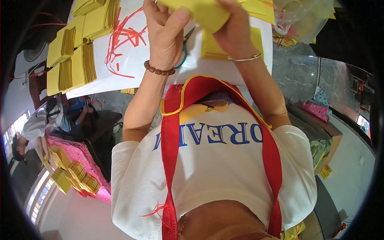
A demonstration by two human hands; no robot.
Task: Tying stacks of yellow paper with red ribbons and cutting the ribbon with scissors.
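At the top edge, my left hand and my right hand hold yellow paper between them. My left thumb presses on its near side, and my right fingers wrap its right edge; its far part is cut off by the frame. Under my right hand lies a flat yellow paper stack on the white table. Scissors with a teal handle rest beside my left wrist, partly hidden by it. Loose red strips are scattered left of my left hand.
Several yellow paper bundles line the table's left side. A clear plastic bag sits past its right edge. At far left, a person is beside a pink-covered table with yellow bundles. A brown box is at right.
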